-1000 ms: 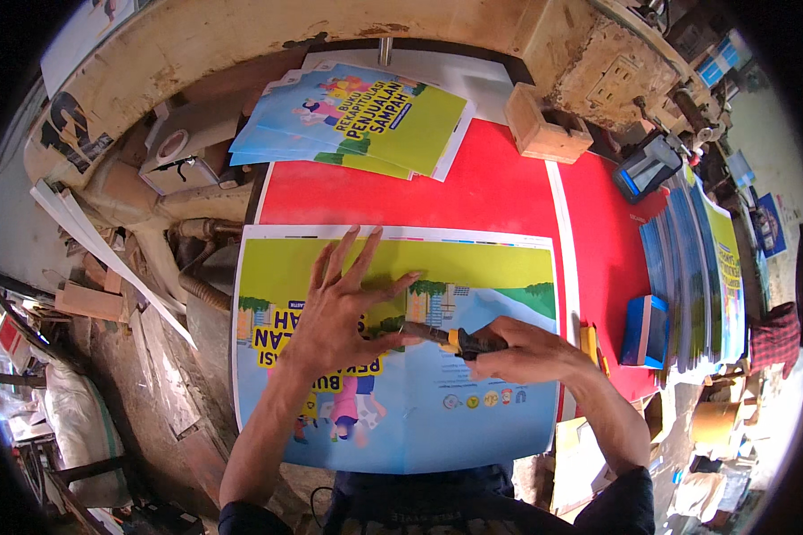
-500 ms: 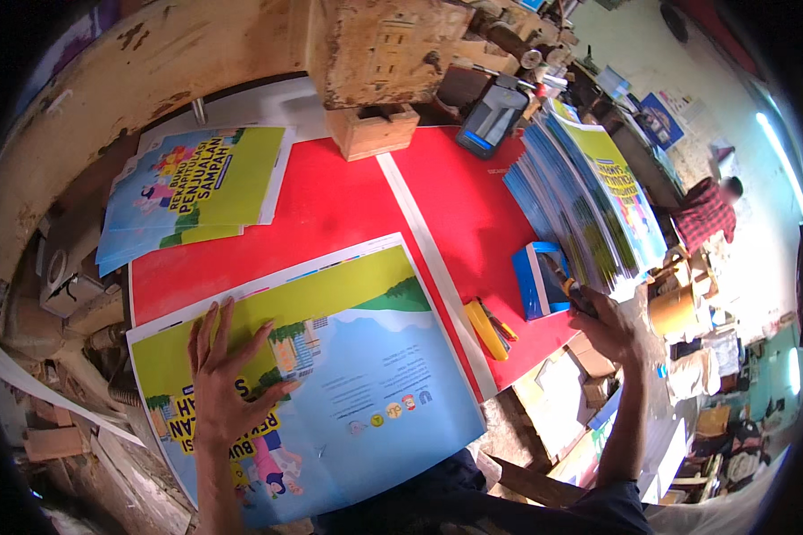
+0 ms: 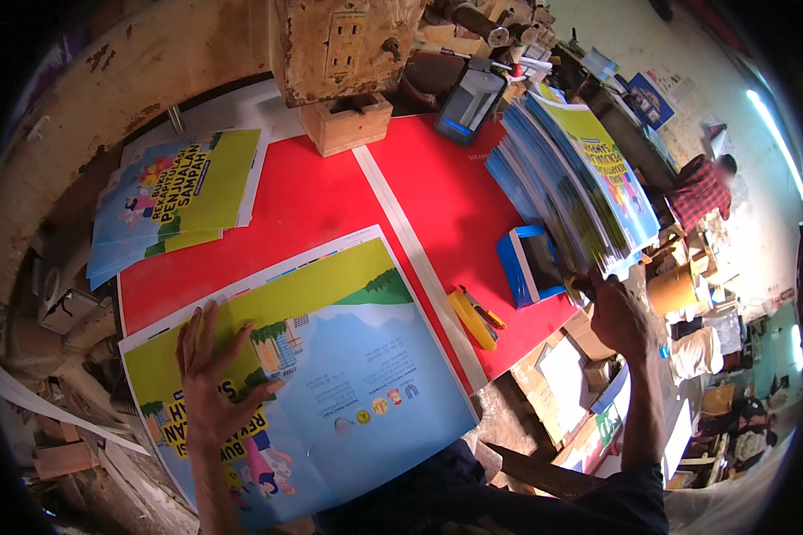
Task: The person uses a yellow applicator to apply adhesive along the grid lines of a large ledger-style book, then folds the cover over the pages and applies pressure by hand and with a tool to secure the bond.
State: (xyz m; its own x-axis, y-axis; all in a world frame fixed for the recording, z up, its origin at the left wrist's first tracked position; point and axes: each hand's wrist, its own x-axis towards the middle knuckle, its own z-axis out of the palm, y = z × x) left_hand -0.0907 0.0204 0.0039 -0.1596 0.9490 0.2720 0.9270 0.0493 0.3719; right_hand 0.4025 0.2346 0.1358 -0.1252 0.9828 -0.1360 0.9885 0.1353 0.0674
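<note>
My left hand (image 3: pixel 207 383) lies on a large printed cover sheet (image 3: pixel 366 357), fingers spread over its green band. The sheet is blue and green with pictures and rests at the near left of a red board (image 3: pixel 312 192). My right hand (image 3: pixel 623 314) is closed at the board's right edge, beside a blue open-topped box (image 3: pixel 519 267). Its fingers grip a small hand tool (image 3: pixel 582 283), yellow and dark, whose exact kind is partly hidden. Between the hands lie a yellow tool (image 3: pixel 473 321) and a slimmer orange and black one.
A tall, leaning stack of printed booklets (image 3: pixel 562 178) stands at the far right of the board. Several loose covers (image 3: pixel 165 192) lie at the far left. A wooden block (image 3: pixel 348 123) and a phone (image 3: pixel 471 105) sit at the back. A person (image 3: pixel 700 187) in a checked shirt is farther off.
The view has shifted slightly, so the table things appear farther left. My right hand has drawn the tool back from over the blue box toward its near right side. My left hand stays on the sheet.
</note>
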